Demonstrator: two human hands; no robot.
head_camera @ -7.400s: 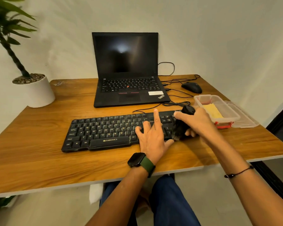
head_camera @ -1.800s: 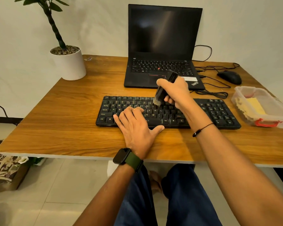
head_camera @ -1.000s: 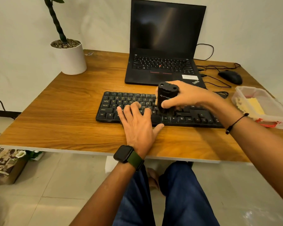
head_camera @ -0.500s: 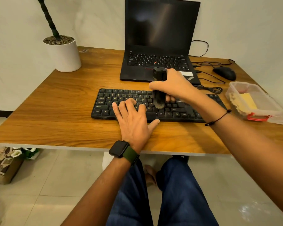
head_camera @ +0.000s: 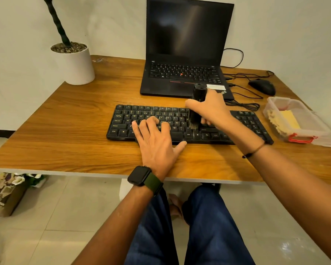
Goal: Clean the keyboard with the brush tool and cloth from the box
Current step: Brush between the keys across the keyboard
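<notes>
Right hand (head_camera: 211, 109) wrapped round upright brush (head_camera: 197, 106), bristles down on keyboard (head_camera: 245, 123). Left hand (head_camera: 157, 140) spread flat on keys, just left of brush.

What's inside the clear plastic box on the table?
Inside the clear plastic box lies a yellow cloth, with something pale and crumpled beside it. What that pale thing is, and anything beneath the cloth, cannot be seen.
</notes>
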